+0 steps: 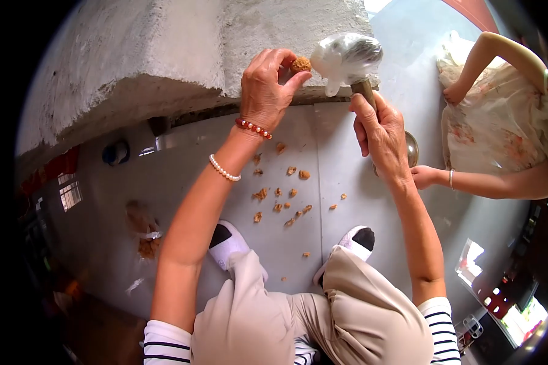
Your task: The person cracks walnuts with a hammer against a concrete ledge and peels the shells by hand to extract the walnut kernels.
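Note:
Between the thumb and fingers of my left hand [266,82] is a brown, rough-shelled walnut [301,65], held over the edge of a grey concrete step [274,30]. My right hand [380,131] wraps round the wooden handle of a hammer [363,90]. Clear plastic covers the hammer's head [350,55], which is close to the right of the walnut. Whether the walnut touches the concrete I cannot tell.
Several broken walnut shell pieces [278,191] lie on the grey tiled floor [347,164] between my slippered feet. At the right, another person in a pale floral dress [499,128] has a hand near a round metal bowl [411,149]. A plastic bag [147,240] with brown contents rests at left.

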Available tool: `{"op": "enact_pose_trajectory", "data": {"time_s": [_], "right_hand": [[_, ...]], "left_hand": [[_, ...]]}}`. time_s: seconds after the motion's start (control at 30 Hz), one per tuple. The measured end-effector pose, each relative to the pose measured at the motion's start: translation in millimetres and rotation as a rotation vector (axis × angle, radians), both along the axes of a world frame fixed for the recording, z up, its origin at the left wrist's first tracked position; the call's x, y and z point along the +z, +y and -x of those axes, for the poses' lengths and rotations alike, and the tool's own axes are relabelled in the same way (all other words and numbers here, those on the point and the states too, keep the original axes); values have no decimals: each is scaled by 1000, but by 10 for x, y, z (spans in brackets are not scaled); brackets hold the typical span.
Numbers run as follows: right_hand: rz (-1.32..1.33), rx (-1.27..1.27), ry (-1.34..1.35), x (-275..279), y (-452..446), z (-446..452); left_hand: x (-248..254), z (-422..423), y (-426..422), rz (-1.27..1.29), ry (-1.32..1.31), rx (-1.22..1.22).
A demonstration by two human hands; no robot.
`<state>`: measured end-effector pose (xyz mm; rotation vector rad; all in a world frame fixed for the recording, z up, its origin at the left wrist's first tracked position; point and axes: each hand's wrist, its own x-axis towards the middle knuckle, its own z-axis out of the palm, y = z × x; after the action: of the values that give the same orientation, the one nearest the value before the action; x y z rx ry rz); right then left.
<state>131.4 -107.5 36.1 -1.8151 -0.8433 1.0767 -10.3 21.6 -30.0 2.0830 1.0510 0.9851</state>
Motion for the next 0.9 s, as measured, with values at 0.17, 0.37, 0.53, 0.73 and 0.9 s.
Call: {"op": "enact_pose_trajectory", "data": {"time_s": [0.17, 0.37, 0.53, 0.73, 0.9], "right_hand": [[-80, 63, -116, 53, 106, 31], [-206, 103, -288, 131, 115, 47], [-130, 177, -473, -53, 176, -22], [-244, 98, -362, 169, 186, 50], [-88, 164, -472, -19, 168, -13]], "left_hand": [[9, -17, -2, 12, -71, -23], [-102, 13, 67, -35, -84, -29], [-110, 18, 140, -39, -115, -58], [-138, 33, 106, -37, -99, -54], [-140, 15, 135, -32, -136, -67]]}}
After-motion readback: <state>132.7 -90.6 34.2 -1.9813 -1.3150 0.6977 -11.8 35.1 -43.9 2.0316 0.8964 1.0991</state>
